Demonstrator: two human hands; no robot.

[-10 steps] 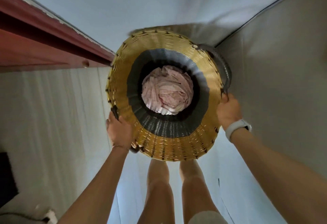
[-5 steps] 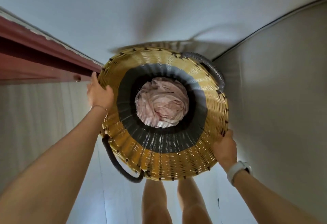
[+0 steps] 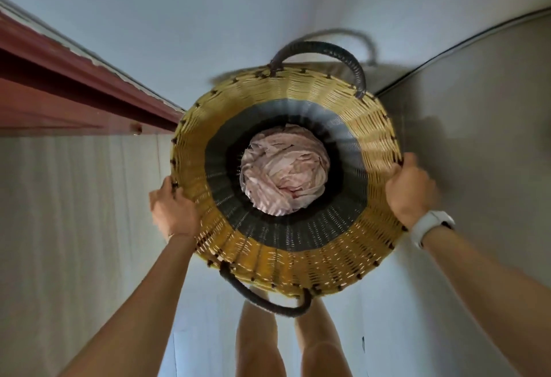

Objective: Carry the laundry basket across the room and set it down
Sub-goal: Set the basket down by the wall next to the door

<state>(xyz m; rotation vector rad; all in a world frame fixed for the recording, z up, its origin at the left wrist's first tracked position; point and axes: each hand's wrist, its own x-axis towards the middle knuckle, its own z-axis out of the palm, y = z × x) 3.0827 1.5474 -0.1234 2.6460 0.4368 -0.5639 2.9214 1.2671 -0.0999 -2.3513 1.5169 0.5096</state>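
Note:
I look straight down into a round woven laundry basket (image 3: 298, 260), yellow at the rim with a dark grey band inside. Crumpled pink cloth (image 3: 284, 169) lies at its bottom. Two dark loop handles show, one at the far rim (image 3: 331, 51) and one at the near rim (image 3: 262, 302). My left hand (image 3: 174, 209) grips the left rim. My right hand (image 3: 410, 189), with a white watch on the wrist, grips the right rim. The basket's base and the floor under it are hidden.
A dark red wooden door frame (image 3: 74, 90) runs along the upper left. A pale wall (image 3: 68, 227) stands close on the left and a grey wall (image 3: 483, 126) close on the right. My bare legs (image 3: 292, 344) are just behind the basket on the light floor (image 3: 268, 4).
The basket has turned so its handles sit at far and near instead of at the sides. My left hand slid down the left rim and my right hand moved up the right rim.

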